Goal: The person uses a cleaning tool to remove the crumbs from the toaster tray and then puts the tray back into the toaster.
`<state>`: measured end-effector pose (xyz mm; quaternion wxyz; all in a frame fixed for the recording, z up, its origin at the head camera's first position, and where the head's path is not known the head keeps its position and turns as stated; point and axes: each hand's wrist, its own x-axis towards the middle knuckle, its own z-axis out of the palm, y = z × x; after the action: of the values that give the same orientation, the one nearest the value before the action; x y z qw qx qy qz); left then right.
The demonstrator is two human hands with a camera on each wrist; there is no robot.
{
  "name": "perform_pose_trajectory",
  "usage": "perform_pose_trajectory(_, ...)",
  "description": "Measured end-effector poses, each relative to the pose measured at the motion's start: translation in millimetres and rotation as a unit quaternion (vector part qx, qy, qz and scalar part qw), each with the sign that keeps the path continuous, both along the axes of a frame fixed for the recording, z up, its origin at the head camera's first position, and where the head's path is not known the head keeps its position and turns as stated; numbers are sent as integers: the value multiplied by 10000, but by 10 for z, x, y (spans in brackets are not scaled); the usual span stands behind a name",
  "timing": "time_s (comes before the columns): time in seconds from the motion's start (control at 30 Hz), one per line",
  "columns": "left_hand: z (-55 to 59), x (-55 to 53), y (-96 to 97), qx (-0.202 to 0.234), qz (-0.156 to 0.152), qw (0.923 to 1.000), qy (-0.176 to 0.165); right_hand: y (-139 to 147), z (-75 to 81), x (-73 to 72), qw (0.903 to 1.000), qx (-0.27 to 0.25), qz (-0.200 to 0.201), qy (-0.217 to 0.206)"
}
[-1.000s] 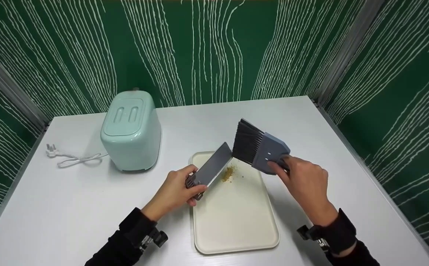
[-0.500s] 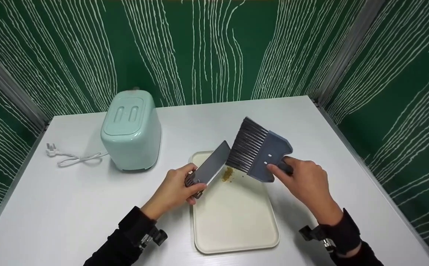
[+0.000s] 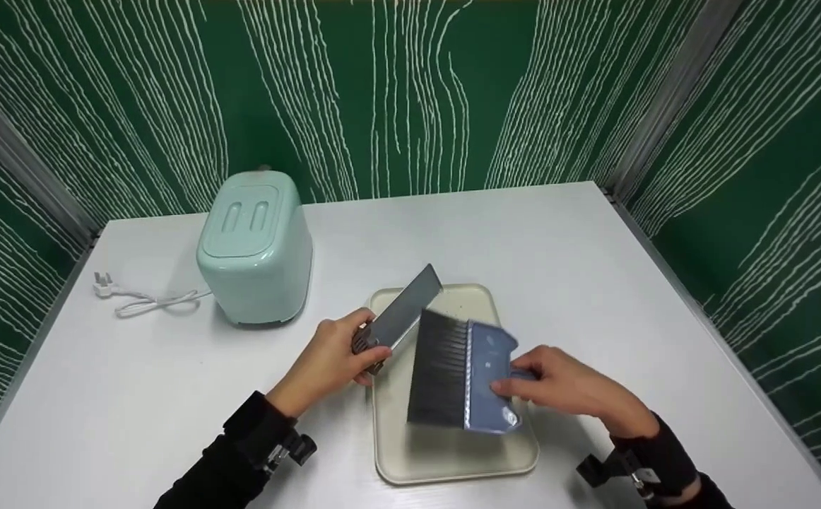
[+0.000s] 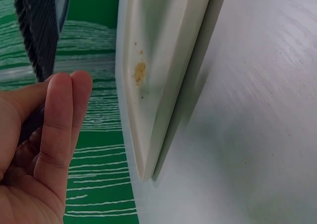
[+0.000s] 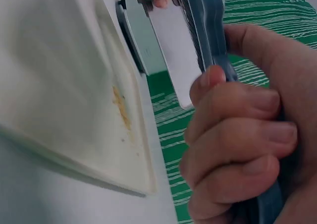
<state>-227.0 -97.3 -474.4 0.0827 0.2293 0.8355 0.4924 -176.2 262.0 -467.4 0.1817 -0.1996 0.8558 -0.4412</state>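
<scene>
My left hand (image 3: 336, 353) holds a toaster's crumb tray (image 3: 405, 304), a narrow grey metal sheet with a dark slotted end, tilted above the cream serving tray (image 3: 453, 459). In my right hand (image 3: 566, 378) is the handle of a wide blue brush (image 3: 489, 378) with long dark bristles (image 3: 439, 371). The brush hangs over the serving tray, its bristles toward the left. Yellow-brown crumbs (image 4: 140, 73) lie on the serving tray; the brush hides them in the head view. In the right wrist view my fingers (image 5: 237, 130) curl round the brush handle.
A mint-green toaster (image 3: 255, 254) with a closed lid stands at the back left of the white table (image 3: 135, 396). Its white cord and plug (image 3: 103, 285) lie to its left. Green walls with white streaks (image 3: 424, 92) surround the table's back and sides.
My right hand has swung the brush down and toward me, from beside the crumb tray's upper end to over the serving tray's middle. My left hand and the crumb tray have barely moved.
</scene>
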Motion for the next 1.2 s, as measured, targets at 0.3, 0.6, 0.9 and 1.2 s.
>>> perform_pose_trajectory(0.3, 7, 10, -7, -238, -5, 9996, 155, -175, -111, -4, 9950, -102, 682, -718)
perform_pose_trajectory(0.6, -16, 17, 22, -259, -42, 9994, 206, -237, -137, -47, 9968, 164, 346, -703)
perform_pose_trajectory(0.9, -22, 19, 22, -257, -92, 9994, 204, -166, -153, -109, 9968, 353, 87, -718)
perform_pose_trajectory(1.2, -17, 21, 20, -276, -85, 9995, 136, -38, -125, -161, 9968, 526, -157, -576)
